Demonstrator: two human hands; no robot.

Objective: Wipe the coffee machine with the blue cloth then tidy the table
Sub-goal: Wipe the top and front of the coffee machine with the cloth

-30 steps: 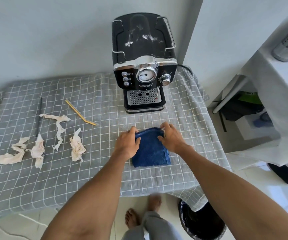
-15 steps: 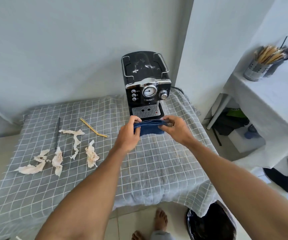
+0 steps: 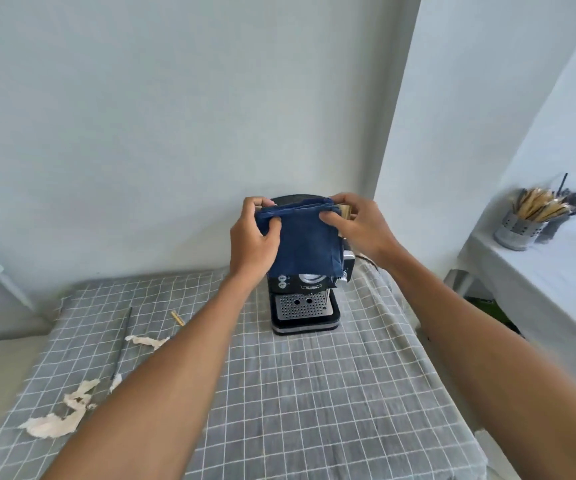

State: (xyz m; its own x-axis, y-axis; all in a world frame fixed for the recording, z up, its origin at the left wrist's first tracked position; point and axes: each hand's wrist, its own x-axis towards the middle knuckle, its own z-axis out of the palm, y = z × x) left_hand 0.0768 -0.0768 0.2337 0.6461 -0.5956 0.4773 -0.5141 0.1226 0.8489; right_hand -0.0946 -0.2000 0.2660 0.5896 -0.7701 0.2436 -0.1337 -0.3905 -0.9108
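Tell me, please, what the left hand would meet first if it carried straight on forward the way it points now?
Probably the coffee machine: the left hand holds the blue cloth up right in front of its upper part. Depth is unclear from this one view.

The checked-cloth table (image 3: 314, 393) bears coffee machine (image 3: 305, 306), paper scraps (image 3: 54, 422), sticks (image 3: 122, 344).

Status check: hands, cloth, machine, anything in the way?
Left hand and right hand both grip cloth, held up before machine. Wiping not begun. Nothing between; paper scraps lie left.

Cloth (image 3: 305, 237) hangs before machine (image 3: 305, 306); scraps (image 3: 54, 422) lie left.
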